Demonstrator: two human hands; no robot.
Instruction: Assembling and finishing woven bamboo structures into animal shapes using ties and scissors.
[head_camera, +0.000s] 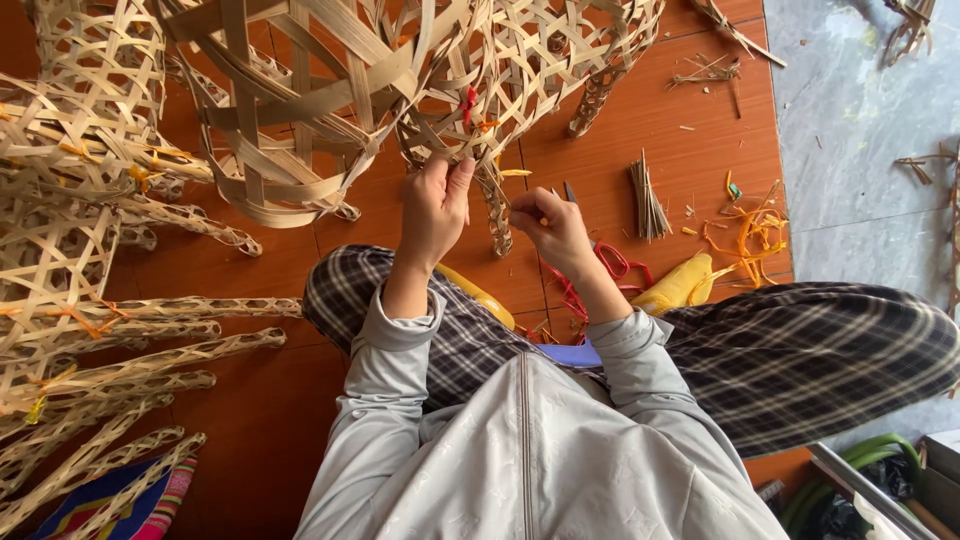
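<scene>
Gripping woven bamboo leg, axis vertical: left fingers; right fingers pinched.

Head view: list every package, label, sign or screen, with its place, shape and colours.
None in view: no package, label, sign or screen.
The left hand and the right hand work at a woven bamboo frame above an orange-brown tiled floor.

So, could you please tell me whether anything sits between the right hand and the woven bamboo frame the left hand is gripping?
Nothing visible does. The left hand already grips the bamboo frame, and the right hand sits just beside its hanging leg, with only bare floor showing between them.
</scene>
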